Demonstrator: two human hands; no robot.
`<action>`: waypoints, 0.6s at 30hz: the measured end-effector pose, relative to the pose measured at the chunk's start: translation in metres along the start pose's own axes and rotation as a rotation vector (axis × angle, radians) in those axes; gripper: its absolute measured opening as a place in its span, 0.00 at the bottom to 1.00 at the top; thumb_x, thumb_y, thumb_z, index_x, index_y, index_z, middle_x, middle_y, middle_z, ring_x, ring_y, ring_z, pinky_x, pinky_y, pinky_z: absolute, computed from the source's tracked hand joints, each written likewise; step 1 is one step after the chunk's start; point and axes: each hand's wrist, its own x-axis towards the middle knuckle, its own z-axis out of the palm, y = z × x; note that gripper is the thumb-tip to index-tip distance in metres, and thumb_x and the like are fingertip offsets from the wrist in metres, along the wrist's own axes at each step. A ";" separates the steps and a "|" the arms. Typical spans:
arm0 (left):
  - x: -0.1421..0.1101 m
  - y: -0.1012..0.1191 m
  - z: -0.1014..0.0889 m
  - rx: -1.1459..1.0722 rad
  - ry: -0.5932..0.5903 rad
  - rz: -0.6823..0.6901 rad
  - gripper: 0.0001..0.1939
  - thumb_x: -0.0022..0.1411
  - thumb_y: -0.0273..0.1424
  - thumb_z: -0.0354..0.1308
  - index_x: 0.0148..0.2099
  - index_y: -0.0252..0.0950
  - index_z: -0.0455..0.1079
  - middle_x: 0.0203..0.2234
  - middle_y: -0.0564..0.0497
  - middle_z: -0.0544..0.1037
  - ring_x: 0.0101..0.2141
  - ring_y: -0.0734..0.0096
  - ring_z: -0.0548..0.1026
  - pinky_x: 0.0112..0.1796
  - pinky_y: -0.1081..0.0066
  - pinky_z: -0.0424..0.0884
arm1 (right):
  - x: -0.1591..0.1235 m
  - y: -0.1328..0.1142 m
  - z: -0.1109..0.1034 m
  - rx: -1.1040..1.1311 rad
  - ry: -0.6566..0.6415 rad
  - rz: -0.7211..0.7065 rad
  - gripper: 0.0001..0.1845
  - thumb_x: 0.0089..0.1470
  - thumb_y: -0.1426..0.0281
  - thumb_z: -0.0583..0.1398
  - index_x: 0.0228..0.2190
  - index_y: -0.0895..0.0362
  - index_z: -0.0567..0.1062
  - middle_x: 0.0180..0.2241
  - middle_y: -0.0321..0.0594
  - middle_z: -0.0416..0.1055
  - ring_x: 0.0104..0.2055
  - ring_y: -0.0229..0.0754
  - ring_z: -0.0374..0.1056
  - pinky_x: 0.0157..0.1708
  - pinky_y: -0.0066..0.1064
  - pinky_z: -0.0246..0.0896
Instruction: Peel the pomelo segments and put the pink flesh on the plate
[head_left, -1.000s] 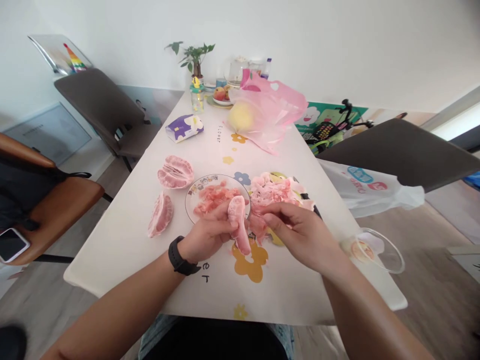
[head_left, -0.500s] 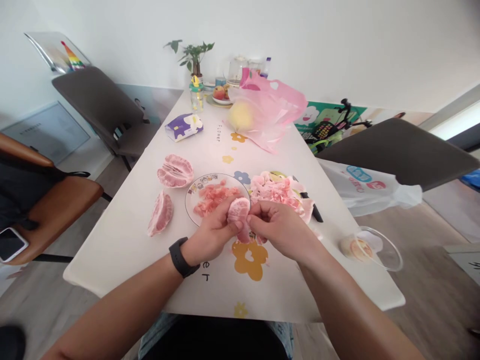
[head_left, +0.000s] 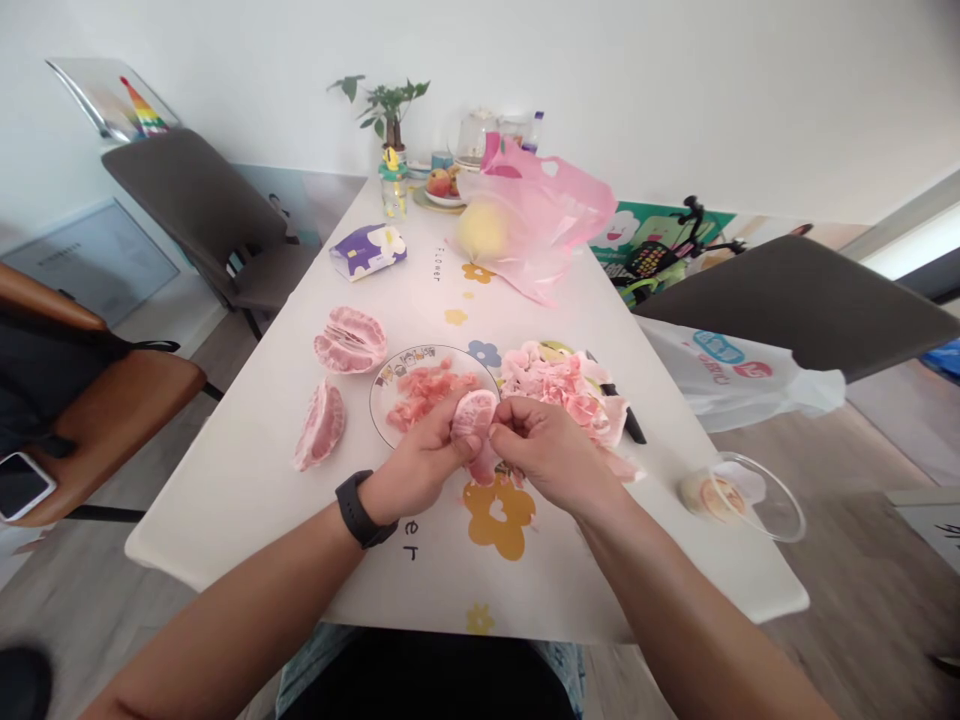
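Observation:
My left hand (head_left: pixel 416 458), with a dark band on its wrist, grips a pink pomelo segment (head_left: pixel 474 412) over the near right rim of a plate. The fingers of my right hand (head_left: pixel 551 450) are closed in a pinch at the segment's right edge; whether they hold its membrane is hard to see. On the plate (head_left: pixel 380 418) lies a heap of peeled pomelo flesh (head_left: pixel 427 392). Beyond my right hand sits a pile of pale peel and membranes (head_left: pixel 559 385). Left of the plate are a large pomelo piece (head_left: pixel 350 342) and a smaller wedge (head_left: pixel 321 425).
A black-handled knife (head_left: pixel 634 425) sticks out beside the peel pile. At the right edge stands a clear plastic container (head_left: pixel 720 495). Farther back are a tissue pack (head_left: pixel 367 250), a pink plastic bag (head_left: pixel 555 220) with a yellow fruit, a bottle (head_left: pixel 393 190) and a plant (head_left: pixel 390 105).
My right hand and the segment have shifted slightly left. More of a pale pink piece of membrane now shows to the right, behind my right wrist. My left hand keeps its grip.

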 end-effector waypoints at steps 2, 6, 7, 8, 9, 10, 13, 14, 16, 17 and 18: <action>0.000 0.001 0.000 -0.019 -0.011 -0.004 0.20 0.72 0.41 0.61 0.60 0.38 0.70 0.27 0.50 0.82 0.35 0.59 0.80 0.44 0.61 0.72 | 0.002 0.004 0.001 0.023 0.000 0.017 0.09 0.58 0.67 0.61 0.26 0.52 0.72 0.21 0.33 0.78 0.22 0.36 0.64 0.23 0.29 0.56; 0.001 0.000 -0.001 -0.046 -0.027 -0.031 0.19 0.72 0.40 0.61 0.59 0.37 0.69 0.27 0.50 0.82 0.34 0.60 0.80 0.44 0.61 0.72 | 0.005 0.009 0.001 0.061 -0.036 0.062 0.06 0.57 0.68 0.60 0.28 0.52 0.73 0.22 0.33 0.77 0.23 0.38 0.65 0.22 0.30 0.53; 0.001 0.000 -0.001 -0.045 -0.035 -0.035 0.19 0.72 0.39 0.61 0.59 0.37 0.69 0.27 0.50 0.82 0.33 0.61 0.80 0.43 0.62 0.71 | 0.006 0.010 0.000 0.069 -0.048 0.069 0.06 0.57 0.68 0.60 0.28 0.52 0.74 0.22 0.33 0.77 0.22 0.38 0.64 0.22 0.30 0.53; 0.002 0.000 -0.002 -0.041 -0.046 -0.039 0.19 0.72 0.39 0.61 0.60 0.37 0.68 0.26 0.51 0.82 0.32 0.63 0.79 0.42 0.63 0.71 | 0.006 0.010 0.000 0.076 -0.066 0.070 0.05 0.56 0.69 0.59 0.28 0.52 0.74 0.22 0.33 0.77 0.23 0.38 0.64 0.22 0.31 0.53; 0.002 0.001 -0.003 -0.037 -0.059 -0.042 0.18 0.72 0.38 0.60 0.60 0.37 0.68 0.26 0.51 0.82 0.31 0.64 0.78 0.41 0.63 0.70 | 0.006 0.010 -0.001 0.081 -0.091 0.064 0.06 0.56 0.69 0.59 0.28 0.52 0.74 0.22 0.33 0.77 0.23 0.38 0.64 0.23 0.31 0.53; 0.002 0.001 -0.004 -0.037 -0.078 -0.047 0.18 0.72 0.38 0.60 0.59 0.36 0.68 0.25 0.51 0.82 0.30 0.65 0.77 0.39 0.64 0.69 | 0.006 0.010 -0.002 0.083 -0.116 0.052 0.06 0.56 0.70 0.58 0.28 0.52 0.75 0.23 0.33 0.78 0.24 0.38 0.65 0.24 0.31 0.54; 0.004 0.005 -0.007 -0.072 -0.147 -0.097 0.14 0.72 0.38 0.60 0.54 0.35 0.69 0.24 0.50 0.83 0.28 0.65 0.75 0.38 0.65 0.66 | 0.006 0.010 -0.004 0.049 -0.118 0.014 0.05 0.53 0.71 0.59 0.27 0.52 0.76 0.26 0.33 0.79 0.30 0.39 0.69 0.29 0.30 0.58; 0.004 0.006 -0.007 -0.101 -0.162 -0.122 0.13 0.71 0.37 0.60 0.52 0.35 0.69 0.24 0.49 0.83 0.28 0.65 0.75 0.38 0.65 0.66 | 0.007 0.009 -0.003 0.037 -0.092 0.013 0.04 0.52 0.71 0.61 0.27 0.52 0.76 0.26 0.32 0.78 0.30 0.39 0.69 0.30 0.30 0.58; 0.005 0.008 -0.007 -0.183 -0.154 -0.166 0.11 0.69 0.35 0.61 0.49 0.35 0.69 0.22 0.49 0.81 0.27 0.65 0.75 0.38 0.65 0.65 | 0.008 0.009 0.000 0.072 -0.046 0.037 0.03 0.50 0.71 0.62 0.25 0.52 0.75 0.23 0.31 0.74 0.27 0.37 0.66 0.27 0.30 0.55; 0.006 0.008 -0.005 -0.234 -0.131 -0.175 0.10 0.68 0.35 0.61 0.47 0.35 0.69 0.21 0.50 0.80 0.27 0.66 0.74 0.37 0.65 0.64 | 0.009 0.009 0.003 0.128 -0.044 0.058 0.04 0.49 0.71 0.62 0.24 0.52 0.74 0.21 0.30 0.72 0.24 0.36 0.63 0.25 0.30 0.53; 0.007 0.009 -0.004 -0.291 -0.103 -0.176 0.09 0.67 0.34 0.62 0.46 0.35 0.69 0.20 0.51 0.78 0.26 0.67 0.72 0.36 0.66 0.64 | 0.011 0.008 0.006 0.205 -0.046 0.082 0.05 0.48 0.71 0.62 0.23 0.52 0.73 0.19 0.29 0.69 0.22 0.35 0.60 0.24 0.29 0.51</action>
